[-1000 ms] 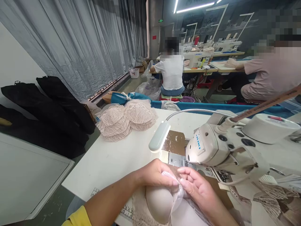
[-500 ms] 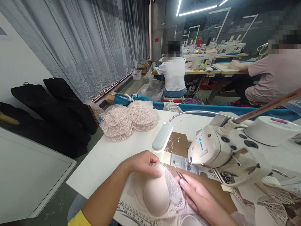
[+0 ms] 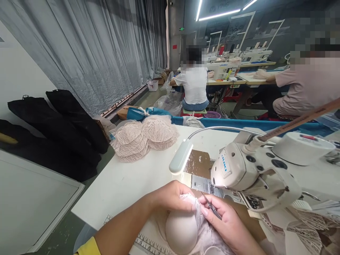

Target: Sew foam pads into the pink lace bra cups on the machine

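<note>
A pale pink lace bra (image 3: 181,232) with a smooth moulded cup lies in front of me at the table's near edge. My left hand (image 3: 176,196) is closed on the cup's upper edge, thumb over the smooth inner side. Against the lace beside it, my right hand (image 3: 221,219) pinches the edge between thumb and finger. Dark pointed tweezers (image 3: 212,207) are also held in that hand, tips upward. Part of a second cup (image 3: 214,250) shows at the bottom of the view. Folds of lace hide some of my right fingertips.
A JUKI sewing machine (image 3: 236,170) stands at the right, a lamp (image 3: 181,156) on a bent neck before it. Stacked lace cups (image 3: 145,136) lie at the table's far side. A printed ruler (image 3: 148,244) runs along the near edge. Two people sit beyond.
Both hands have come closer together at the cup's upper edge. My right fingers now pinch the lace there, and the tweezers have tilted back. The view has shifted slightly.
</note>
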Available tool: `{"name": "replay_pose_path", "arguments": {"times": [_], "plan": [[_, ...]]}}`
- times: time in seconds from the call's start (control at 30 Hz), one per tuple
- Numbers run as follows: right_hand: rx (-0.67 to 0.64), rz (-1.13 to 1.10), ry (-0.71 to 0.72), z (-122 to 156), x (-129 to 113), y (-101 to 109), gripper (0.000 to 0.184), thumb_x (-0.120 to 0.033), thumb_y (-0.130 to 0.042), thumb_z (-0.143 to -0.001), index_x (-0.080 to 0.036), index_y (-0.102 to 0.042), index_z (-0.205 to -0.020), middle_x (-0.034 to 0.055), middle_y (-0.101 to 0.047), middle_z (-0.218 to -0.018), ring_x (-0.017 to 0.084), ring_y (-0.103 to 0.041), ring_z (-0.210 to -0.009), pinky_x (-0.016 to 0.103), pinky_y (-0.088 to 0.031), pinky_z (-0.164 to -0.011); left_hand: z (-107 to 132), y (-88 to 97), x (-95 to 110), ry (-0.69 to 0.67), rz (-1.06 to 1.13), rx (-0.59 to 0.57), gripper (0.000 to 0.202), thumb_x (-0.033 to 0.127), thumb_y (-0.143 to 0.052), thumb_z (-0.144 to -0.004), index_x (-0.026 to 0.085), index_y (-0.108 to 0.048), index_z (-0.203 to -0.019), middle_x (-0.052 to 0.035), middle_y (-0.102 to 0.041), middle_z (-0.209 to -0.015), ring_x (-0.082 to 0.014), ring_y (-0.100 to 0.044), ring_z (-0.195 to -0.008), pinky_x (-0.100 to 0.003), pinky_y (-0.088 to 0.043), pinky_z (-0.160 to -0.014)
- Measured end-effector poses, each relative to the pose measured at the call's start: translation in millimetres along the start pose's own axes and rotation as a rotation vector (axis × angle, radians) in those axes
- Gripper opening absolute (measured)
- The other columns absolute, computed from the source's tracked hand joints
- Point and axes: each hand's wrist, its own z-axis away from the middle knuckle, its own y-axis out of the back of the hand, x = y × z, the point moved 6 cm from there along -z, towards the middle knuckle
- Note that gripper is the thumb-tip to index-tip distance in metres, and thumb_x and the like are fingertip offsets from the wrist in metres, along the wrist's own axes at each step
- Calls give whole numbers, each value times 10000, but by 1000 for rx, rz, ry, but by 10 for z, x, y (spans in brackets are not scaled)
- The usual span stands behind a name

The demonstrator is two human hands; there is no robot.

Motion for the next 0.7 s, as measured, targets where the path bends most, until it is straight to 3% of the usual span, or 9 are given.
{"name": "replay_pose_path", "arguments": {"times": [0.07,0.2,0.37,0.5,0.7], "plan": [[37,-2,-4,-9,51,44,402,-528,-629,-774,-195,-643,-998,69,-656,-938,231,-599,-929,309,-477,-837,-3,-16,28,-6,29,6,319,400,-738,-711,111,-704,-839,2,-546,-676,-100,-472,-628,-188,-361,-557],[18,-16,-33,-16,125,83,540,-619,-507,-831,-172,-637,-1105,53,-659,-798,181,-611,-695,298,-509,-694,3,-5,73,-5,36,44,356,438,-757,-685,108,-722,-815,-8,-564,-670,-116,-484,-643,-206,-378,-577],[-8,52,40,-19,62,93,447,-548,-598,-792,-201,-690,-1058,95,-693,-1020,257,-614,-991,339,-492,-858,3,-22,72,5,42,41,352,435,-756,-678,95,-685,-736,6,-506,-628,-101,-428,-607,-212,-340,-552],[-119,67,25,-17,46,7,369,-517,-579,-819,-201,-654,-996,58,-672,-878,226,-620,-852,344,-503,-793,-3,-43,42,35,1,37,391,449,-755,-669,114,-562,-613,36,-385,-576,-77,-333,-564,-213,-244,-499],[-126,87,52,-3,-55,-32,312,-499,-540,-863,-205,-638,-895,36,-646,-831,193,-590,-802,287,-473,-728,9,-82,77,2,-16,-21,478,495,-734,-690,135,-448,-560,44,-297,-574,-66,-249,-551,-236,-159,-472]]}}
